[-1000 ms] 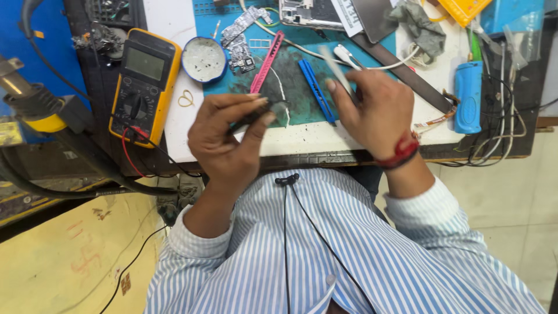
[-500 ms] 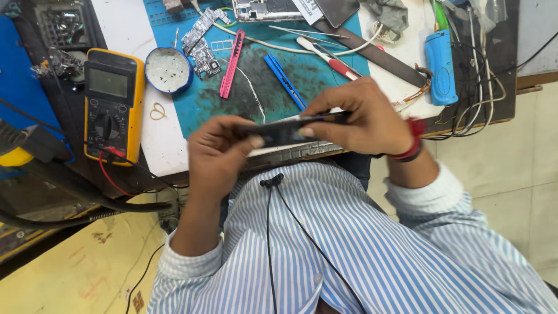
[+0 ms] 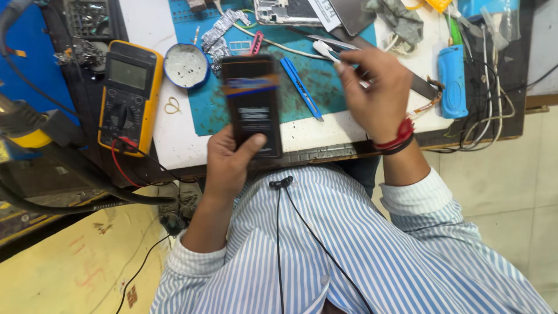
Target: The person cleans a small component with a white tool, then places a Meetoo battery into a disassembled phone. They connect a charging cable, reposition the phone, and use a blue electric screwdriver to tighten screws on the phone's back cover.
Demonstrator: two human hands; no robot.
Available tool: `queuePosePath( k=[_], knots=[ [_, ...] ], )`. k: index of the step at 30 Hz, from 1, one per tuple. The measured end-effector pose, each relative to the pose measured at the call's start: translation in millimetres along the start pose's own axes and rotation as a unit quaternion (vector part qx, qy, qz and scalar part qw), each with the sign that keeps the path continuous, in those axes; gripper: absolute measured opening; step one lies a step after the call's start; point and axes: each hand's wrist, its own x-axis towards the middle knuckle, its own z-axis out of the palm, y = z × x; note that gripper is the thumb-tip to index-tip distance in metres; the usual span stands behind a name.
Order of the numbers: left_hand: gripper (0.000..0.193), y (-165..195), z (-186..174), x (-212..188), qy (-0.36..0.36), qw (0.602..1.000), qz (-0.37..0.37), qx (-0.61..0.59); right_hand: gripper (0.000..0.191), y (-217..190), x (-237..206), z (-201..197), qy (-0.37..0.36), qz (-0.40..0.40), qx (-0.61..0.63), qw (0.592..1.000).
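Head view: counted one battery (image 3: 251, 104), black, upright in the left hand (image 3: 232, 160), thumb pressed across its lower face. Long axis ran twelve to six, top edge toward twelve, above the blue mat (image 3: 325, 81). Right hand (image 3: 378, 93), at three o'clock of the battery, curled loosely, fingertips pinched on something too blurred to tell. Also counted: one multimeter (image 3: 129, 96), one round tin (image 3: 186, 65), one blue lighter (image 3: 452, 81).

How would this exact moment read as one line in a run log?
left hand: holds black flat battery upright | right hand: over blue mat, grip unclear | yellow multimeter: on bench
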Motion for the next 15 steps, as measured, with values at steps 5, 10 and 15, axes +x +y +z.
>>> queuePosePath(
  k=[5,10,15],
  knots=[
    [0.014,-9.7,-18.3,-4.1,0.038,0.976,0.01,-0.212,0.019,11.0,11.1,42.8,-0.03,-0.188,-0.102,0.976],
    [0.015,-14.1,-15.8,-2.1,0.047,0.963,0.011,-0.266,0.014,12.4,31.0,64.0,-0.046,-0.184,-0.145,0.971],
    [0.013,-15.2,-15.8,-0.3,0.068,0.961,0.021,-0.268,0.013,9.5,36.0,58.3,-0.109,-0.198,-0.146,0.963]
  ],
)
